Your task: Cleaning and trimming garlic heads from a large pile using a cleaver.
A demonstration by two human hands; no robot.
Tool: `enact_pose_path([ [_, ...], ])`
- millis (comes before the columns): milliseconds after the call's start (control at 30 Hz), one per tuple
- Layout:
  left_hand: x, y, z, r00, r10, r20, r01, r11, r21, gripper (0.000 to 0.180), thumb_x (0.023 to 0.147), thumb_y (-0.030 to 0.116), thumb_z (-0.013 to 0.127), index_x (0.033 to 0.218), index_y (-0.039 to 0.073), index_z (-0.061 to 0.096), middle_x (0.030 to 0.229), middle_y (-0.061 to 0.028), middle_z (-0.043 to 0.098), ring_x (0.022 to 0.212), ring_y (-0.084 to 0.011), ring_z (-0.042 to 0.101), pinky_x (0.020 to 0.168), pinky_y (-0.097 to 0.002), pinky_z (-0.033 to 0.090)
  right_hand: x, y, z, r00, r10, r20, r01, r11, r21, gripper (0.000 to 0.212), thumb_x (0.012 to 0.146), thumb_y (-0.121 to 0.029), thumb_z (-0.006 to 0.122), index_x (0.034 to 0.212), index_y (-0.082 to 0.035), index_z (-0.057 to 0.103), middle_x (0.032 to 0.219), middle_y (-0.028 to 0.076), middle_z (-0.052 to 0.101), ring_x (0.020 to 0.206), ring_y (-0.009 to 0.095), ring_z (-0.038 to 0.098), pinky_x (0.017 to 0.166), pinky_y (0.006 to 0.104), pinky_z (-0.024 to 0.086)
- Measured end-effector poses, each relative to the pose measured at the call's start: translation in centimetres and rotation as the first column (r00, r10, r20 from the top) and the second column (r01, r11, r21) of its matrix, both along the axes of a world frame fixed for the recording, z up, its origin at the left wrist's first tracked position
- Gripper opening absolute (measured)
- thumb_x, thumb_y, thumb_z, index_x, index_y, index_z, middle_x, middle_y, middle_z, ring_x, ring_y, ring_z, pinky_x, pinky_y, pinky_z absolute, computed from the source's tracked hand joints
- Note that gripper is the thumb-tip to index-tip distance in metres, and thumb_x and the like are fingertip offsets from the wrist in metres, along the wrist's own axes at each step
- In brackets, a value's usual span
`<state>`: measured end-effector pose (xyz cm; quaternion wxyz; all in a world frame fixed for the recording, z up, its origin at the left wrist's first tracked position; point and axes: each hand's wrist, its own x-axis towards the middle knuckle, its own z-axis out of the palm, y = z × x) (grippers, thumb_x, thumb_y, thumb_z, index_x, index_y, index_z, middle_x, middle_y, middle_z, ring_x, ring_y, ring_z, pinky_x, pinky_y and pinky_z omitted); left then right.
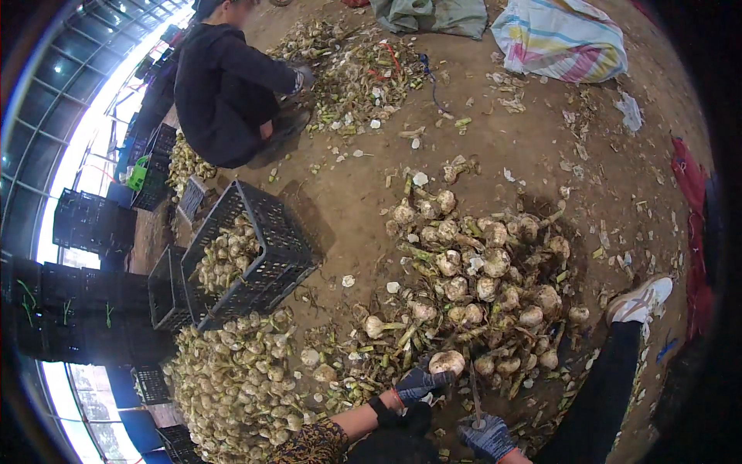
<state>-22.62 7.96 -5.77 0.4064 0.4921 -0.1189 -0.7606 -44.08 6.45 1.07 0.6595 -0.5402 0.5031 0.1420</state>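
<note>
Nearest us, our gloved right hand [485, 438] is curled round a thin tool [476, 396], tip up, just beside the bulb; can't tell if they touch. Our gloved left hand [421, 385] grips that garlic bulb [447, 362] by its lower left side, fingers bent, in front of the big garlic pile [487, 288], stems on. Left of us we have a heap of bulbs [232, 383], stems mostly short, then a black crate [282, 259] part filled with bulbs behind it. To our right, a light shoe [643, 301] beside the pile, red cloth [690, 220] past it. Further out, a crouching co-worker in dark clothes [220, 89] reaches to another garlic pile [363, 81]. Farthest, we get a green sack [430, 15] and a white striped sack [560, 39] on dirt floor [340, 182].
</note>
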Motion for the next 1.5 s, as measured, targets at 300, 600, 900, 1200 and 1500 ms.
enact_pose_path([
  [300,-0.1,-0.4,0.4,0.999,0.001,-0.040,-0.001,1.000,0.010,0.064,0.078,0.014,0.062,0.128,0.008,0.023,0.104,-0.0034,0.053,0.075,-0.0099,0.053,0.062,-0.0251,0.045,-0.7,0.8,-1.2,0.995,-0.096,0.008,0.095,0.995,0.038,0.025,0.071,-0.025,0.064,0.087,-0.005,0.062,0.074,0.008,0.063,0.067,0.016,0.060,0.064,0.0281,0.048],
  [600,0.2,-0.5,1.3,0.986,-0.081,0.148,0.088,0.995,-0.040,0.065,0.079,0.024,0.060,0.127,0.005,0.021,0.097,-0.0043,0.056,0.073,-0.0094,0.055,0.064,-0.0255,0.046,-1.9,2.9,-4.3,0.965,0.261,-0.006,-0.236,0.864,-0.444,0.026,0.074,-0.029,0.059,0.090,-0.009,0.061,0.075,0.010,0.060,0.067,0.022,0.058,0.061,0.0324,0.046],
  [900,0.6,-0.2,1.1,0.986,-0.096,0.137,0.097,0.995,0.000,0.062,0.079,0.025,0.060,0.126,0.004,0.024,0.091,-0.0037,0.058,0.069,-0.0085,0.054,0.063,-0.0248,0.046,-0.1,0.7,-1.0,0.999,-0.029,0.037,0.029,1.000,0.000,0.025,0.072,-0.026,0.061,0.088,-0.007,0.062,0.075,0.009,0.063,0.070,0.020,0.060,0.066,0.0298,0.048],
  [1200,0.4,0.2,-0.1,0.991,-0.117,0.061,0.114,0.992,0.053,0.051,0.080,0.024,0.060,0.120,0.004,0.037,0.097,-0.0016,0.054,0.073,-0.0073,0.050,0.061,-0.0240,0.044,-3.0,4.8,-7.0,0.980,0.173,0.097,-0.081,0.796,-0.599,0.026,0.076,-0.030,0.057,0.096,-0.013,0.058,0.074,0.011,0.056,0.062,0.026,0.054,0.054,0.0377,0.044],
  [1500,0.2,-0.1,0.6,1.000,-0.017,0.016,0.017,1.000,0.013,0.058,0.077,0.021,0.063,0.124,0.006,0.032,0.105,-0.0025,0.051,0.080,-0.0096,0.050,0.064,-0.0251,0.044,-3.0,5.3,-7.2,0.974,0.228,-0.005,-0.181,0.759,-0.625,0.030,0.077,-0.032,0.056,0.101,-0.014,0.056,0.071,0.010,0.056,0.060,0.026,0.053,0.053,0.0377,0.043],
])
